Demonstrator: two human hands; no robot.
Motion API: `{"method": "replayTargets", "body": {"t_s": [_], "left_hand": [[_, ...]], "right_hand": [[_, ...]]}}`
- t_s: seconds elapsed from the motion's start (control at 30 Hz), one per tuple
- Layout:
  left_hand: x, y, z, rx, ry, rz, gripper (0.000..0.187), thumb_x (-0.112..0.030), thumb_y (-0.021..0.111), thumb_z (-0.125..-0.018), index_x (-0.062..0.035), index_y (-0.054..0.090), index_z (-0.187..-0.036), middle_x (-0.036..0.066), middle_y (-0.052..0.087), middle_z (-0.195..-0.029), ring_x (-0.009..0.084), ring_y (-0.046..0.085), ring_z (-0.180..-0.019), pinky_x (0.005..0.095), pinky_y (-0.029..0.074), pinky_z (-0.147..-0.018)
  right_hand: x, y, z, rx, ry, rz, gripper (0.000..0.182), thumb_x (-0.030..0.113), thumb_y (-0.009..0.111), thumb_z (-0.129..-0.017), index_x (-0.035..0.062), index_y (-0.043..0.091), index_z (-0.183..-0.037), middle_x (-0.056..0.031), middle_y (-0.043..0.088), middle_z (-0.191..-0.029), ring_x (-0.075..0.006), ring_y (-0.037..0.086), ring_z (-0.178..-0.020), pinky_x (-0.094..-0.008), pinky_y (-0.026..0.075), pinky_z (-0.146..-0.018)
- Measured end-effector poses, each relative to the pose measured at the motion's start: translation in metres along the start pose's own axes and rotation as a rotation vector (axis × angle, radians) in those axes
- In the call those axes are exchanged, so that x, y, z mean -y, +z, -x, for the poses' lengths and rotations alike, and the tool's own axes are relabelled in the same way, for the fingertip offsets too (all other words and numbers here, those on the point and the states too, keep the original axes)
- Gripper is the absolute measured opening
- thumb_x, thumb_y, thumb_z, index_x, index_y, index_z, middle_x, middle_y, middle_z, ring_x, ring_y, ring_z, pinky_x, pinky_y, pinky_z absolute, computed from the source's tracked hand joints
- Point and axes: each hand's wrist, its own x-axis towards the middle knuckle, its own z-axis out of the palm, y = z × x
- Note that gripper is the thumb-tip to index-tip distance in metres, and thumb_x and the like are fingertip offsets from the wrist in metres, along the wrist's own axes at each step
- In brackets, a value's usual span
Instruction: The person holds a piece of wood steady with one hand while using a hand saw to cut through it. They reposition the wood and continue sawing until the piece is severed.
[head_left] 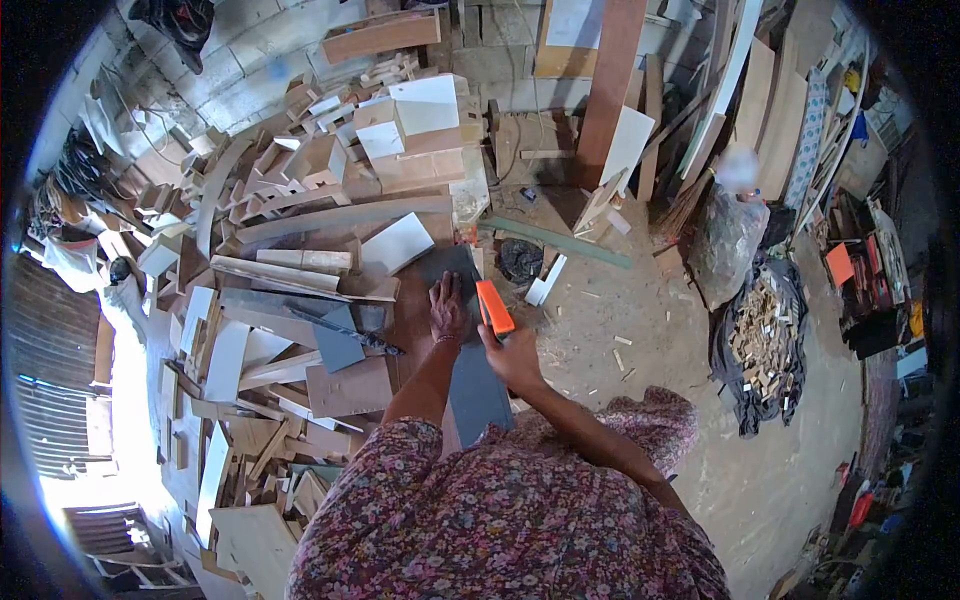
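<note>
My left hand lies flat, fingers spread, on a dark grey board that runs from under my body towards the wood pile. Just right of it, my right hand is closed around an orange-handled tool. The orange part points forward beside the board's right edge, and the tool's working end does not show clearly. A brown panel lies under and left of the board. Beyond my left hand, a white-faced offcut rests near the board's far end.
Wood offcuts are heaped to the left and ahead. A green strip and a crumpled black bag lie on the floor. To the right stand a filled clear sack and a black sheet heaped with wood scraps. Tall planks lean at the back.
</note>
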Motion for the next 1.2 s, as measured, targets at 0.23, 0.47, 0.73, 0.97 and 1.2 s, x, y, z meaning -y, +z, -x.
{"method": "replayTargets", "body": {"t_s": [0.23,0.47,0.73,0.97,1.2], "left_hand": [[-0.018,-0.023,-0.001,0.026,-0.059,0.070,0.049,-0.019,0.047,-0.078,-0.0050,0.043,-0.125,0.013,0.036,-0.134,0.0340,0.034,-0.119,0.0387,0.028,-0.101],[-0.014,-0.022,0.001,-0.020,-0.021,0.019,0.052,-0.021,0.053,-0.076,-0.0055,0.043,-0.124,0.012,0.038,-0.131,0.0334,0.036,-0.116,0.0385,0.033,-0.097],[-0.011,-0.011,0.001,0.003,-0.032,0.019,0.053,-0.017,0.052,-0.076,-0.0067,0.041,-0.126,0.010,0.035,-0.134,0.0322,0.035,-0.117,0.0375,0.033,-0.098],[0.001,0.002,0.000,0.012,-0.024,0.000,0.054,-0.012,0.050,-0.075,-0.0065,0.039,-0.128,0.009,0.034,-0.135,0.0318,0.033,-0.119,0.0373,0.030,-0.100],[-0.005,-0.015,-0.002,0.026,0.042,-0.145,0.058,-0.017,0.057,-0.071,-0.0044,0.041,-0.125,0.013,0.034,-0.134,0.0321,0.033,-0.118,0.0364,0.027,-0.101]], "right_hand": [[-0.018,0.034,-0.059,-0.098,-0.010,0.202,0.033,0.025,0.062,-0.076,-0.0055,0.057,-0.088,-0.0247,0.059,-0.075,-0.0390,0.059,-0.075,-0.0417,0.047,-0.063],[-0.015,0.029,-0.048,0.010,0.132,0.284,0.060,0.048,0.056,-0.077,-0.0121,0.056,-0.079,-0.0297,0.057,-0.070,-0.0424,0.060,-0.072,-0.0458,0.049,-0.062],[-0.006,0.033,-0.027,0.022,0.052,0.264,0.049,0.043,0.056,-0.079,-0.0048,0.057,-0.086,-0.0282,0.057,-0.075,-0.0413,0.058,-0.076,-0.0470,0.046,-0.066],[0.019,-0.007,0.002,-0.080,-0.043,0.055,0.043,0.040,0.058,-0.078,-0.0030,0.057,-0.072,-0.0274,0.056,-0.068,-0.0414,0.057,-0.066,-0.0474,0.043,-0.054],[-0.002,0.031,-0.034,-0.004,0.050,0.406,0.050,0.045,0.051,-0.081,-0.0040,0.059,-0.076,-0.0272,0.057,-0.070,-0.0416,0.057,-0.067,-0.0452,0.048,-0.061]]}}
